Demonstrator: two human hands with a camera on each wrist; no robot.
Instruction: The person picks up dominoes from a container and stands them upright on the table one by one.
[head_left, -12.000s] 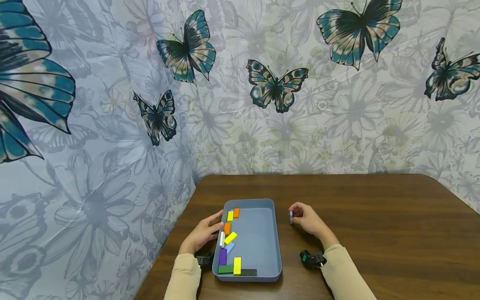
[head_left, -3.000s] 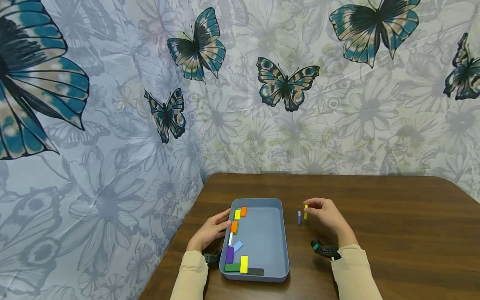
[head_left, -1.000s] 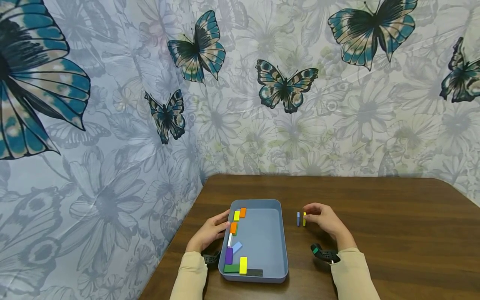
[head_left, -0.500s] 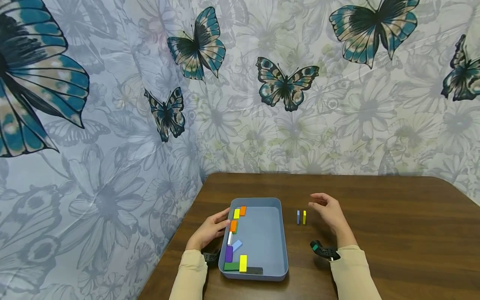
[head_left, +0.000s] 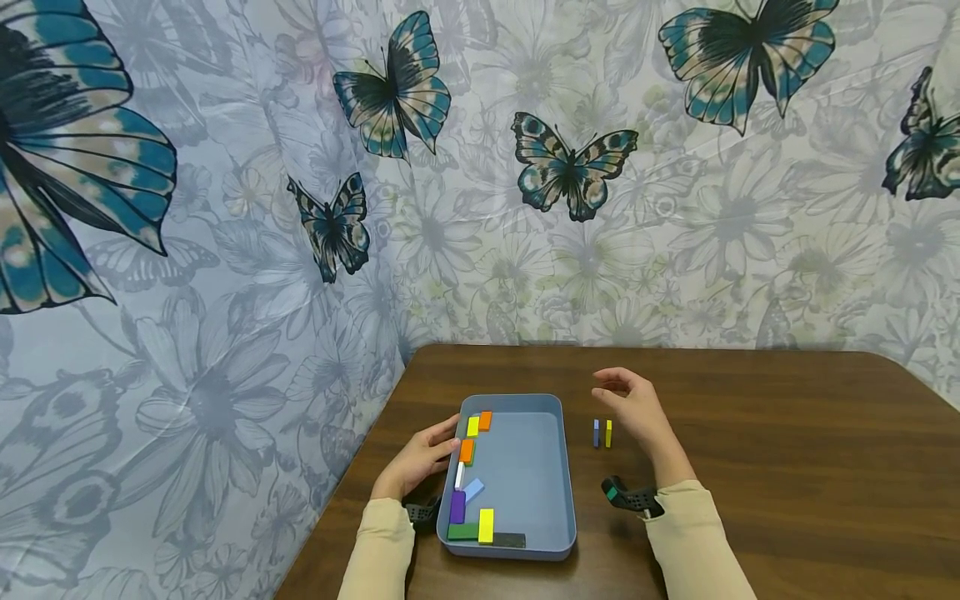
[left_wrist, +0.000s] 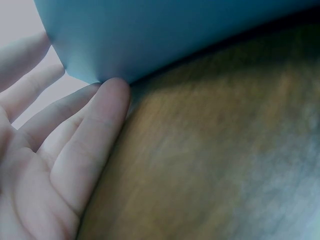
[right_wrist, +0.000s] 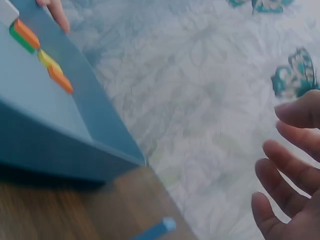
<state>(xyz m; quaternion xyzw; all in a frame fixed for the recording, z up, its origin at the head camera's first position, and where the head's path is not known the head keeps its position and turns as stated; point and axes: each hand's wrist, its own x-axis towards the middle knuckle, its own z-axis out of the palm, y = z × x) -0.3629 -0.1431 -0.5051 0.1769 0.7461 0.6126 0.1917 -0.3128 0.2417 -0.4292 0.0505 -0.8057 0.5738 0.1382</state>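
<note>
A blue-grey tray [head_left: 525, 475] stands on the wooden table. My left hand [head_left: 417, 463] rests against its left wall; the left wrist view shows fairly straight fingers [left_wrist: 90, 145] touching the tray's side. To the right of the tray, a light blue domino [head_left: 596, 433] and a yellow domino [head_left: 609, 433] stand upright side by side, slightly apart. My right hand [head_left: 633, 410] hovers just behind and above them, holding nothing. Its fingers are spread and loosely bent in the right wrist view. There, part of the blue domino [right_wrist: 157, 230] shows at the bottom edge.
Along the tray's left side and near end lie several dominoes, among them orange [head_left: 486, 421], white [head_left: 460, 476], purple [head_left: 458, 507], green [head_left: 463, 532], yellow [head_left: 486, 527] and black [head_left: 509, 540]. A butterfly-patterned wall covering [head_left: 480, 292] hangs behind the table [head_left: 787, 467].
A yellow domino has left the tray and been stood beside the blue one, which was set down earlier. My right hand let go, rose, then moved left and away from me.
</note>
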